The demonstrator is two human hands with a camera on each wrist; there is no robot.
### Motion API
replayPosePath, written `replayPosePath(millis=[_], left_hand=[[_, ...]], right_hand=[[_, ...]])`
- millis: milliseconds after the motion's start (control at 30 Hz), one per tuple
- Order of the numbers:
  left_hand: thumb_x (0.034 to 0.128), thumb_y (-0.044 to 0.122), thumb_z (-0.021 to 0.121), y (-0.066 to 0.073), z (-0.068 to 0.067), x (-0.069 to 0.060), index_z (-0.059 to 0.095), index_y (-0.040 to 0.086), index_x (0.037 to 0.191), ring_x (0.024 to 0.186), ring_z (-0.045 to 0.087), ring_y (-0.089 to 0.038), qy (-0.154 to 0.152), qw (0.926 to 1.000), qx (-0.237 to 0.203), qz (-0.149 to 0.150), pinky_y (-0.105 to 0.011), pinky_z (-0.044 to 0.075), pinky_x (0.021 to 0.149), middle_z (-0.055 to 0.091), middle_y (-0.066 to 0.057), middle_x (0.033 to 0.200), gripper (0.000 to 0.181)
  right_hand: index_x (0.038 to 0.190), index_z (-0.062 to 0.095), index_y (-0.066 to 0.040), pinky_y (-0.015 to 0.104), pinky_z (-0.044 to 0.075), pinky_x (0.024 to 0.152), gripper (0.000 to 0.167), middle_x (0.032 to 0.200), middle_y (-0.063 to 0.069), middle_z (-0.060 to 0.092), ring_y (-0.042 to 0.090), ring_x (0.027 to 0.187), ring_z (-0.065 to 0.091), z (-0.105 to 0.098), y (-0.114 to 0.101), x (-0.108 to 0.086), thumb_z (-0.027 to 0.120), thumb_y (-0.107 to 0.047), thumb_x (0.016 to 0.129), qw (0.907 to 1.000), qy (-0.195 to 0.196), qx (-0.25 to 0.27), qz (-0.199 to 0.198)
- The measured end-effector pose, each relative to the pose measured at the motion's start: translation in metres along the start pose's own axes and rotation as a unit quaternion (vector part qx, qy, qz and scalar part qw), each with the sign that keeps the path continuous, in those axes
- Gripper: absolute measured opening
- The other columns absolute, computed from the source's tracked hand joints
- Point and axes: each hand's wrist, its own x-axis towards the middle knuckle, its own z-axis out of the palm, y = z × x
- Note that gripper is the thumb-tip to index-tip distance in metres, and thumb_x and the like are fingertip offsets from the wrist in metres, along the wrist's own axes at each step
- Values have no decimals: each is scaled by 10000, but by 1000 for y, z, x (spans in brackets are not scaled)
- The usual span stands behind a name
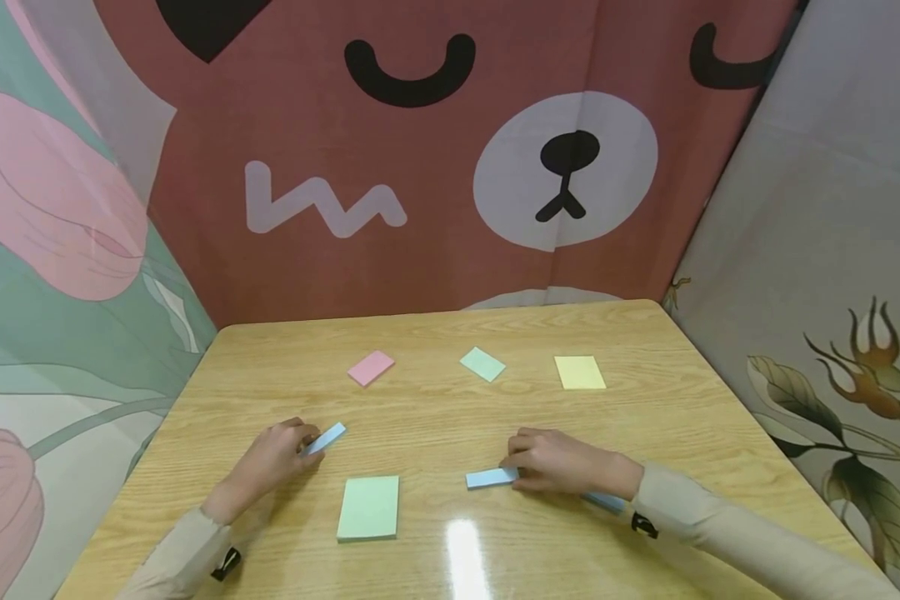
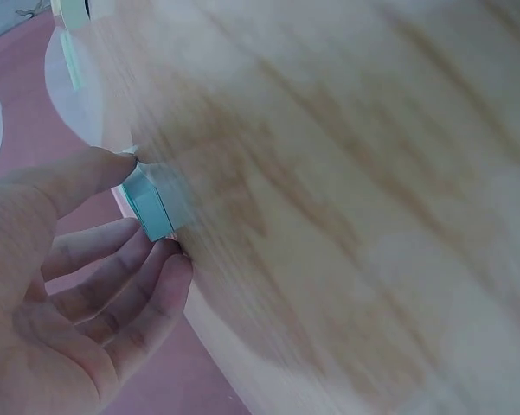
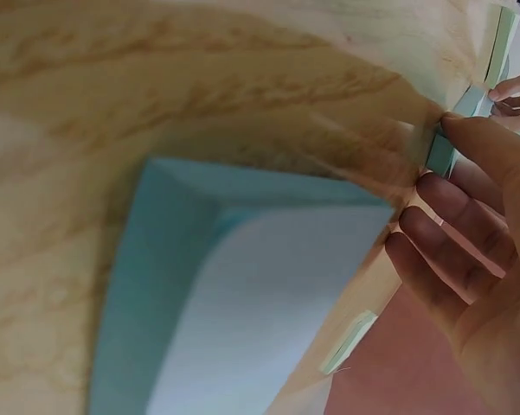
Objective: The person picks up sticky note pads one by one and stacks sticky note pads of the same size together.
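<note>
Toward the left of the table, my left hand (image 1: pixel 270 460) pinches a narrow light-blue sticky-note pad (image 1: pixel 326 437) between thumb and fingers. The left wrist view shows the thumb on one side of this pad (image 2: pixel 149 204) and the fingertips on the other. Right of the middle, my right hand (image 1: pixel 558 461) grips the end of a second narrow blue sticky-note pad (image 1: pixel 489 478), which lies flat or nearly so. Below my right wrist is a third blue pad (image 1: pixel 606 502), partly hidden by the arm; it looms large in the right wrist view (image 3: pixel 277 294).
A larger green sticky-note pad (image 1: pixel 368 508) lies between the hands, near the front. Farther back are a pink pad (image 1: pixel 371 367), a small green pad (image 1: pixel 483 364) and a yellow pad (image 1: pixel 581 372). A printed curtain (image 1: pixel 420 275) hangs behind the wooden table (image 1: pixel 285 358).
</note>
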Motion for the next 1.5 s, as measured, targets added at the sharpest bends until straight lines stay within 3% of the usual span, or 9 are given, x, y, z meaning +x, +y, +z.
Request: replayPosePath(millis=[167, 333, 667, 933, 1133, 1500], left_hand=[[803, 84, 801, -3, 1, 0, 715, 38, 905, 659, 504, -84, -99, 9999, -92, -52, -280, 468, 576, 624, -1, 785, 142], [786, 42, 805, -5, 2, 0, 714, 22, 906, 664, 541, -96, 14, 9996, -253, 117, -259, 471, 566, 630, -8, 780, 153], [757, -9, 807, -5, 4, -2, 715, 24, 879, 671, 590, -111, 145, 9990, -385, 157, -255, 495, 568, 652, -25, 769, 156], [738, -26, 799, -4, 4, -1, 710, 28, 870, 636, 494, -77, 316, 9985, -333, 294, -252, 455, 543, 598, 12, 737, 168], [742, -58, 791, -2, 2, -1, 722, -20, 958, 662, 580, -103, 324, 9979, -410, 370, -261, 497, 555, 673, -51, 791, 230], [769, -58, 775, 1, -1, -1, 724, 11, 935, 664, 555, -120, 332, 9984, -371, 250, -286, 497, 577, 688, -43, 824, 187]], right_hand=[[1090, 748, -112, 133, 455, 720, 227, 962, -48, 639, 52, 866, 528, -2, -2, 1, 736, -246, 907, 9999, -112, 96, 76], [1097, 752, -110, 134, 455, 720, 229, 961, -56, 632, 42, 870, 523, -5, -2, 2, 730, -243, 912, 9992, -298, 158, 214], [1093, 756, -98, 111, 440, 709, 238, 942, -60, 620, 36, 846, 509, 0, -1, 1, 740, -237, 901, 9996, -177, 184, 130], [1091, 755, -97, 108, 443, 711, 236, 946, -55, 623, 34, 846, 514, 1, 0, 1, 738, -239, 903, 9997, -164, 81, 129], [1085, 760, -103, 104, 437, 721, 235, 944, -67, 618, 31, 850, 510, 0, -1, 1, 743, -246, 900, 9999, -122, 30, 91], [1091, 759, -105, 106, 431, 718, 238, 945, -73, 615, 31, 848, 503, 1, 0, 0, 740, -251, 903, 9999, -129, 32, 99]])
